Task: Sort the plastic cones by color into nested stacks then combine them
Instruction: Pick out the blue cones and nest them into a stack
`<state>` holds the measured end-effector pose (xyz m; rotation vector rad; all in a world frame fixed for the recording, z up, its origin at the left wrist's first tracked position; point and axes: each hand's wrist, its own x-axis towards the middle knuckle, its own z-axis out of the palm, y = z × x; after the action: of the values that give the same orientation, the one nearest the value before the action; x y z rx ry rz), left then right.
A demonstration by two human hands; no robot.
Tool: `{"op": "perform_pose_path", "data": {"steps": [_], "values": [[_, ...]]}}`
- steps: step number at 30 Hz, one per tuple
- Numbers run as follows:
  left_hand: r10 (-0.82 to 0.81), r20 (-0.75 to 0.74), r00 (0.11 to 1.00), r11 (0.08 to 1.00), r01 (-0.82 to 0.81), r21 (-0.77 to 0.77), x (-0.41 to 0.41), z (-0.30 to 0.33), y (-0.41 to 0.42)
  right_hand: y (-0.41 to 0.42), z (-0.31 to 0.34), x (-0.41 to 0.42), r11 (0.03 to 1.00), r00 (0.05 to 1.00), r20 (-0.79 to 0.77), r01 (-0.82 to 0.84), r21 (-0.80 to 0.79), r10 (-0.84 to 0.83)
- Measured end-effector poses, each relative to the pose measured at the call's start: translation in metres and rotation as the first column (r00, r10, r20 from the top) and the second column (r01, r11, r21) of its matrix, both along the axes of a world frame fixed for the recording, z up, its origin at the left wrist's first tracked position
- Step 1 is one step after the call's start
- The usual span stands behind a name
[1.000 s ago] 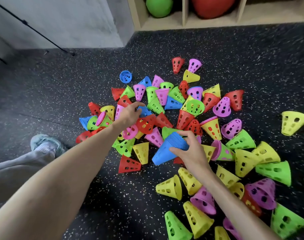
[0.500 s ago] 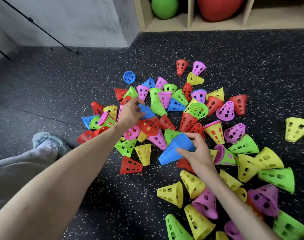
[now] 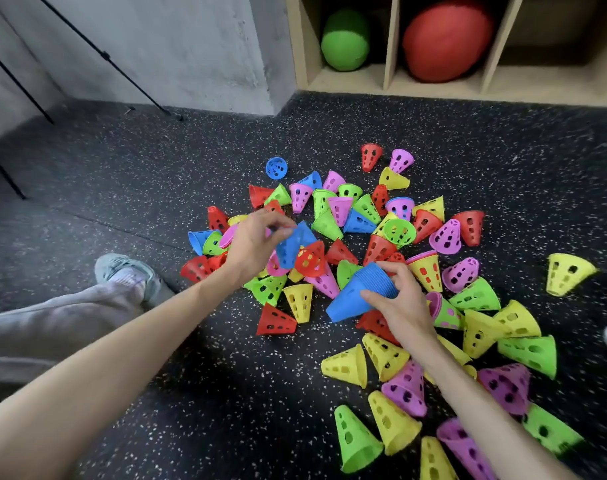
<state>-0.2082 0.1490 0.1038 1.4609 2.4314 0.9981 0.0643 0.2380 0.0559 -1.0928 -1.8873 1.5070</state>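
- Left hand [image 3: 251, 249]: thumb and fingertips drawn together in a narrow pinch on the rim of a single blue cone [image 3: 292, 244]. The cone is blurred; it sits over the left part of the pile, its wide end toward the hand, just above a red cone [image 3: 310, 260] lying with its open mouth facing the camera.
- Right hand [image 3: 400, 299]: fingers curled over the wide end of a nested blue stack [image 3: 359, 292], thumb on the near side. The stack's ribbed rim edges show between the fingers; its narrow tip points down-left toward the floor.
- The blue stack is held near the pile's centre, just beside a yellow cone [image 3: 300, 301] standing mouth-up and a red cone [image 3: 275, 320] lying on its side.
- Pinched blue cone and blue stack: apart, with red, pink and green cones between them.
- Loose blue cones in the pile: one at the far left [image 3: 198, 240], one near the back [image 3: 359, 222], one lying alone mouth-up beyond the pile [image 3: 276, 168].
- Remaining pile: mixed red, yellow, green and pink perforated cones scattered on a dark speckled floor [image 3: 156, 341]. A lone yellow cone [image 3: 568, 273] lies well apart at the right.
- Person's trouser leg and grey shoe [image 3: 128, 275] at left, near the pile edge.
- Wooden shelf [image 3: 388, 46] at the back holds a green ball [image 3: 345, 39] and a red ball [image 3: 445, 39] in separate compartments.
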Motion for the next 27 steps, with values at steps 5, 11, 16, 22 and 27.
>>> {"op": "perform_pose_path", "data": {"steps": [5, 11, 16, 22, 27], "values": [[-0.239, -0.018, 0.971, 0.968, 0.236, -0.085, 0.039, -0.017, -0.039, -0.012, 0.013, 0.000, 0.997, 0.999, -0.012, 0.050, 0.060, -0.049], [-0.316, 0.011, 0.949, 0.944, 0.316, -0.095, 0.079, -0.042, -0.066, -0.025, 0.017, 0.002, 0.984, 0.993, 0.031, 0.113, 0.141, -0.118], [-0.316, 0.039, 0.948, 0.926, 0.318, -0.202, 0.080, -0.051, -0.082, -0.030, 0.013, 0.006, 0.980, 0.986, 0.033, 0.157, 0.126, -0.162], [-0.319, 0.090, 0.944, 0.935, 0.329, -0.136, 0.091, -0.057, -0.083, -0.041, 0.008, 0.000, 0.987, 0.988, 0.085, 0.116, 0.109, -0.126], [-0.354, 0.109, 0.929, 0.931, 0.361, -0.054, 0.111, -0.061, -0.079, -0.052, -0.006, -0.002, 0.999, 0.996, 0.091, 0.021, 0.044, -0.024]]}}
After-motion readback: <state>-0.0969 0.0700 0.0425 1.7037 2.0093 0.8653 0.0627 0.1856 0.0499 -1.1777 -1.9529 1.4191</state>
